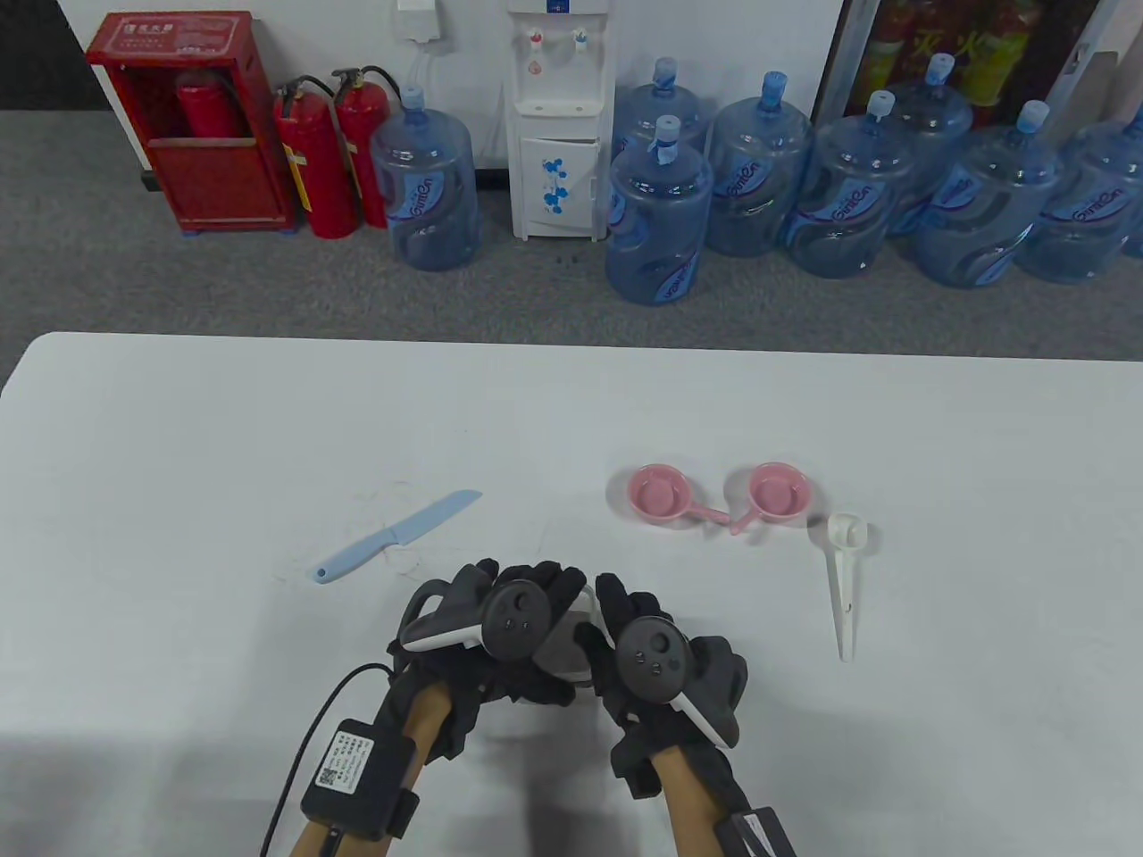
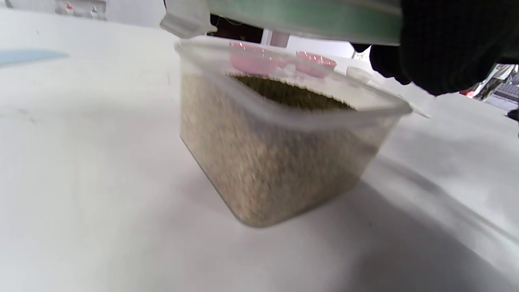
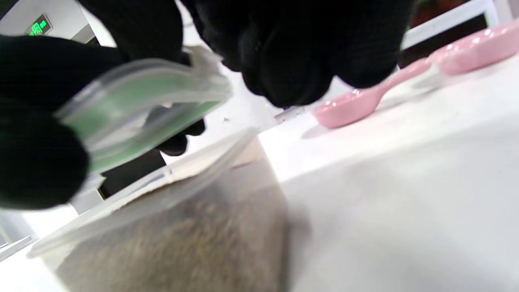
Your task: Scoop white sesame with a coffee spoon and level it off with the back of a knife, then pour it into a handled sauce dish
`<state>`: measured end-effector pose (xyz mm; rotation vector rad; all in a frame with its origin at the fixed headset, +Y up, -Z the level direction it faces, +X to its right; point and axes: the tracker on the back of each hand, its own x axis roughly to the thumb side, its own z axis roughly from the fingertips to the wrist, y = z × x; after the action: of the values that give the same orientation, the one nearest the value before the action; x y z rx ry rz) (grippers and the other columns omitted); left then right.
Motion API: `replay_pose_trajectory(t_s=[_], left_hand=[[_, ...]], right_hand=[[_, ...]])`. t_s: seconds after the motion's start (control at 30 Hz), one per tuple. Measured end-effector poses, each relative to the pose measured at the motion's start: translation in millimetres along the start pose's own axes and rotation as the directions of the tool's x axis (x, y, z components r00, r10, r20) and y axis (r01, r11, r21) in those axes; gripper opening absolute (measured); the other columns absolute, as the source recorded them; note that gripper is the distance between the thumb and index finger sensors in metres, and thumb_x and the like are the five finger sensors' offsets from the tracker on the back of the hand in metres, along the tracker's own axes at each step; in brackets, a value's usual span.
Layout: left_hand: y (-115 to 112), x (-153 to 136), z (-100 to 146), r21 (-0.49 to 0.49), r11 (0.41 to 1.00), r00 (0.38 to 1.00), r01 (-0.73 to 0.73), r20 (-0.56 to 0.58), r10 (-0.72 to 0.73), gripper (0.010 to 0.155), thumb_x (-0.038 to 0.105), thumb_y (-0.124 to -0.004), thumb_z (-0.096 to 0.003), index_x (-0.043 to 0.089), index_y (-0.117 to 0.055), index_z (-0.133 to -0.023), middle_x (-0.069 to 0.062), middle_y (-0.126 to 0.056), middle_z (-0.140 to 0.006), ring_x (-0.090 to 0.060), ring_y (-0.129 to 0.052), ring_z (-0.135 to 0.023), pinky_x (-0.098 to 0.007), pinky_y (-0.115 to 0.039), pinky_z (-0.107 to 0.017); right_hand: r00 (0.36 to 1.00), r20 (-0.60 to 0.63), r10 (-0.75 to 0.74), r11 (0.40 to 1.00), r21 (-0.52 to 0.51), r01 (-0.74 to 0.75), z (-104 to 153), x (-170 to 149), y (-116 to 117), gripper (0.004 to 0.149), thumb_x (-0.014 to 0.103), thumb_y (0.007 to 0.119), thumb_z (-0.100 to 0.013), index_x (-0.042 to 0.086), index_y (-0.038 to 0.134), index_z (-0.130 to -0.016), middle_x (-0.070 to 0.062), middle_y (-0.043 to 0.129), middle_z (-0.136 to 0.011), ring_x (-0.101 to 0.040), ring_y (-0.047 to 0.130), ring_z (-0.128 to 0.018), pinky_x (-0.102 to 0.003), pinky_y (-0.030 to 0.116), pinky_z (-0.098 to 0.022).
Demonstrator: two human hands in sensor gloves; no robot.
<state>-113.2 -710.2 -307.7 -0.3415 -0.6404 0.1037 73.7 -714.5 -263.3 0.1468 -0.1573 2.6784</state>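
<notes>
water jugs (image 1: 663,214), dispenser (image 1: 554,116), fire extinguishers (image 1: 321,161).

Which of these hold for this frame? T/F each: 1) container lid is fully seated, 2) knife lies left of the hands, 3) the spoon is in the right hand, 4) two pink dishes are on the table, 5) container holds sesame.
1. The lid is fully seated on the container: false. It is lifted clear of the rim, held by gloved fingers.
2. The blue knife lies on the table left of the hands: true.
3. The white spoon is in the right hand: false. It lies untouched on the table, right of the hands.
4. Two pink handled dishes sit on the table: true.
5. The container holds sesame: true.
</notes>
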Motion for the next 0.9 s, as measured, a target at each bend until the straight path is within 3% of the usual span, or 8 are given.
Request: replay_pose_trajectory(t_s=[0.17, 0.4, 0.6, 0.9], left_hand=[[32.6, -15.5, 26.1, 0.060, 0.994, 0.991, 0.092, -0.098, -0.086, 0.112, 0.071, -0.085, -0.0414, 0.024, -0.022, -0.121, -0.012, -0.027, -0.130, -0.046, -0.043, -0.122, -0.072, -0.028, -0.082], [54.0, -74.1, 70.5, 0.127, 0.989, 0.954, 0.075, -0.297, -0.035, 0.112, 0.072, -0.083, -0.0418, 0.023, -0.021, -0.121, -0.013, -0.027, -0.130, -0.047, -0.043, -0.122, -0.073, -0.028, -0.082], [43.2, -130.4, 100.7, 0.144, 0.989, 0.882, 0.027, -0.468, 0.044, 0.112, 0.072, -0.083, -0.0424, 0.023, -0.020, -0.121, -0.014, -0.026, -0.130, -0.048, -0.043, -0.121, -0.073, -0.028, -0.082], [-5.8, -206.5, 134.9, 0.103, 0.991, 0.744, -0.085, -0.655, 0.132, 0.112, 0.070, -0.083, -0.0422, 0.022, -0.020, -0.121, -0.015, -0.026, -0.129, -0.048, -0.041, -0.121, -0.073, -0.030, -0.082]], right_hand=[[0.995, -0.001, 0.096, 0.992, -0.088, -0.096, 4.7, -15.5, -32.5, 0.068, 0.054, 0.064, -0.060, 0.020, 0.054, -0.117, -0.019, 0.052, -0.119, -0.042, 0.066, -0.101, -0.061, 0.060, -0.072], [0.980, -0.098, 0.172, 0.952, -0.239, -0.191, 17.2, -61.6, -78.1, 0.071, 0.057, 0.061, -0.059, 0.023, 0.046, -0.120, -0.017, 0.035, -0.125, -0.047, 0.044, -0.110, -0.066, 0.046, -0.075], [0.974, -0.182, 0.136, 0.938, -0.291, -0.186, 23.8, -99.3, -91.8, 0.073, 0.057, 0.060, -0.059, 0.022, 0.043, -0.120, -0.019, 0.032, -0.124, -0.049, 0.041, -0.110, -0.067, 0.044, -0.075], [0.956, -0.247, 0.159, 0.948, -0.231, -0.218, 27.7, -127.0, -71.2, 0.074, 0.058, 0.060, -0.059, 0.022, 0.042, -0.120, -0.020, 0.030, -0.124, -0.050, 0.038, -0.109, -0.069, 0.041, -0.074]])
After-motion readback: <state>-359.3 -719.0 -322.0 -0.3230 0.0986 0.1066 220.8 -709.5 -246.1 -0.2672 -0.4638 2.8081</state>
